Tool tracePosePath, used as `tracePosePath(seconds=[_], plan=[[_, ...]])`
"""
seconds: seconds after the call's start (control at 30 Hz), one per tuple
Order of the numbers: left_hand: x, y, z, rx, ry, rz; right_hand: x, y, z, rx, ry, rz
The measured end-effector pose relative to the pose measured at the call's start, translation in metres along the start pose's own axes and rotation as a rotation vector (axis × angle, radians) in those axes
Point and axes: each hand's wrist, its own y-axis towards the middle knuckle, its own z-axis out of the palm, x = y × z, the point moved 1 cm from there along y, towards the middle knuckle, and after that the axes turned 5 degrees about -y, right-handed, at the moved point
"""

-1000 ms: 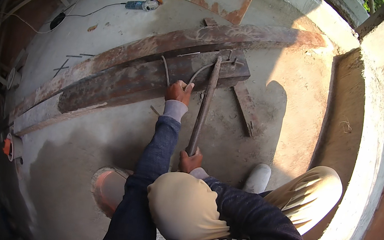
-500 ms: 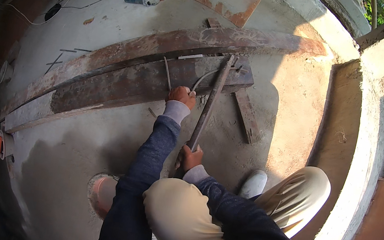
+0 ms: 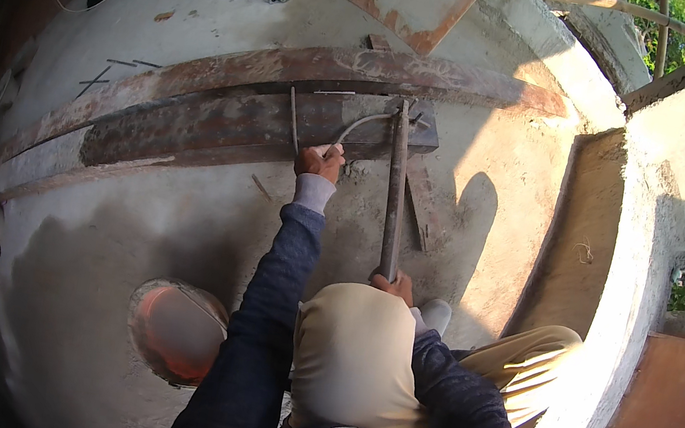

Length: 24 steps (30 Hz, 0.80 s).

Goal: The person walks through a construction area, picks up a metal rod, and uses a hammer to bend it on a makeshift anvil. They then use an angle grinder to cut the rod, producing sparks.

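The long, straight, grey-brown metal bar (image 3: 394,195) points almost straight away from the person, with its long side running up and down the view. Its far end lies by the short metal pegs (image 3: 418,120) near the right end of the long, dark brown, flat-topped beam (image 3: 224,117), and its near end is in the right hand (image 3: 395,287), which is wrapped around it. Tan cloth hides part of that hand. The left hand (image 3: 319,160) is curled tight on the thin, grey, bent metal rod (image 3: 365,122), just at the near edge of the beam. 1 part of the rod curves from the hand to the right, toward the pegs, and 1 straight part points away, across the beam. I cannot tell how the 2 parts join inside the hand. The beam itself runs from the lower left to the upper right. On the grey concrete floor (image 3: 203,260), left of the person, is a round opening with an orange inside wall (image 3: 158,324); I cannot tell what is in it. Compared with 1 second ago, the bar's near end and the right hand have swung to the right, while the left hand still grips the rod.
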Motion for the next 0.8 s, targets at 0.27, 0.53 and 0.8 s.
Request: tracePosePath(seconds=[0.27,0.53,0.8], plan=[[0.017,0.016,-0.002,0.019,0.032,0.009,0.002,-0.007,0.004,-0.02,-0.177,0.022],[0.002,0.003,0.006,-0.023,-0.158,0.129,0.013,-0.011,0.031,-0.014,0.094,-0.008],[0.029,0.005,0.0,0.021,-0.199,0.031,0.019,-0.014,0.03,-0.059,0.089,0.026]])
